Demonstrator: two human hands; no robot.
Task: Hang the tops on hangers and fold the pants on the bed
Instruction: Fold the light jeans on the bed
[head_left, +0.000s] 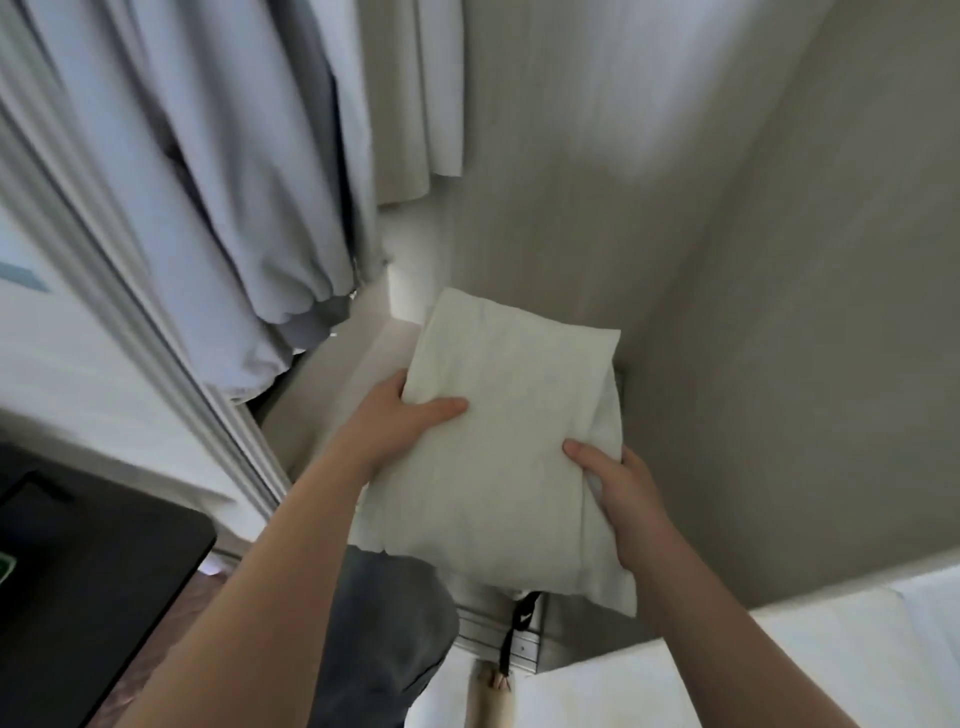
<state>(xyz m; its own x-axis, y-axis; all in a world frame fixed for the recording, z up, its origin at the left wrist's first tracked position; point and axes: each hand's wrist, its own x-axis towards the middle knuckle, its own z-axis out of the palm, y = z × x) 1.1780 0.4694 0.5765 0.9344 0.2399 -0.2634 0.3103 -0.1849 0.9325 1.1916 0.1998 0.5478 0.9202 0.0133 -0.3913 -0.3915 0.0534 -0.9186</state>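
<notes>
One folded cream-white fabric garment (509, 441) is held before the beige wardrobe wall. Two hands grasp it: left hand (400, 421) and right hand (618, 488), one at each side edge. One white bed (779, 670) lies near right.

Seen from a head-worn camera, the person's left hand (395, 431) and right hand (618, 493) are bare, and both forearms (249, 587) are uncovered down to the frame's lower edge. Beneath them, a dark grey, softly creased trouser leg (384, 639) appears to clothe the wearer's leg.
</notes>
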